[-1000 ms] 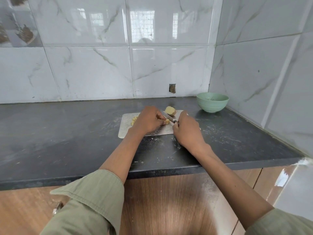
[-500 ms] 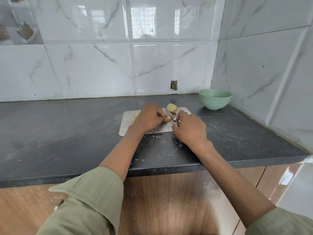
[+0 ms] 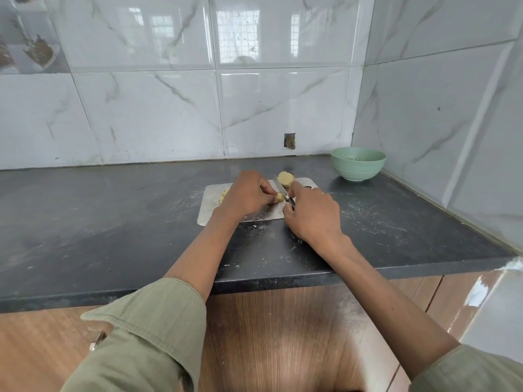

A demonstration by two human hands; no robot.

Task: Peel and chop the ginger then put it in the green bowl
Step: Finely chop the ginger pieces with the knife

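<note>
Off in the far right corner, well apart from the work: a round pale green bowl (image 3: 358, 163) with a faintly ribbed wall, set on the dark, scuffed and flour-streaked stone countertop (image 3: 113, 227) against glossy white marble-veined wall tiles (image 3: 147, 114). Low in the tiles, a small rough rectangular hole (image 3: 289, 141). Below the counter edge, brown wood-grain cabinet fronts (image 3: 283, 340). At the middle, a thin, flat, scratched steel cutting board (image 3: 210, 206) with rounded corners, partly hidden under both hands. Left hand (image 3: 245, 196), fingers curled, pinching a small pale yellow peeled ginger piece (image 3: 280, 197) down on the board. Right hand (image 3: 312, 213) wrapped round the dark handle of a small steel-bladed knife (image 3: 280, 189), forefinger stretched forward, blade angled just beside the pinched piece. Behind the blade, a larger rounded lump of peeled ginger (image 3: 285, 178) near the board's far edge. At the left hand's far side, a few yellow chopped bits (image 3: 224, 195), mostly covered. Olive cloth sleeves (image 3: 147, 335) rolled up the forearms.
</note>
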